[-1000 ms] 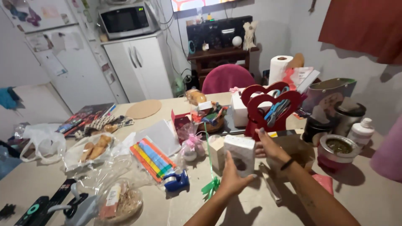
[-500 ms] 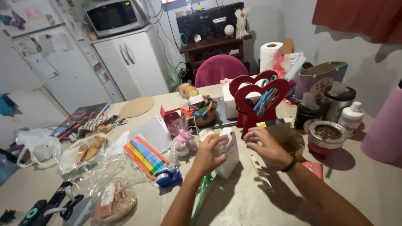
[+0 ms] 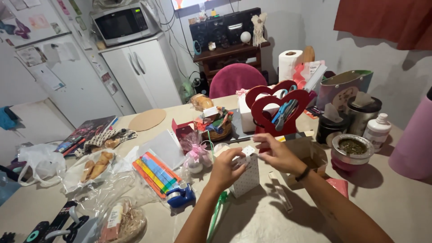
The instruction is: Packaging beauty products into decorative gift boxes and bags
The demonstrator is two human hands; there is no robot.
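Fingers (image 3: pixel 243 158) of two hands, one white box (image 3: pixel 247 177)

Top of small white dotted box (image 3: pixel 248 179) hidden behind left hand (image 3: pixel 226 168) and right hand (image 3: pixel 278 154); can't tell if fingers grip a flap. Pink cylinder (image 3: pixel 415 139) at table's right edge cut off by frame. Remote control (image 3: pixel 37 230) at near-left corner cropped. Heart-shaped red holder's (image 3: pixel 275 109) contents too small to identify.

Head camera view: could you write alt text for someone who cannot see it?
Two hands hold a small white dotted box upright on a cluttered table: the left hand grips its side, the right hand pinches its top. A red heart-shaped holder stands behind; coloured strips and a blue tape dispenser lie to the left.
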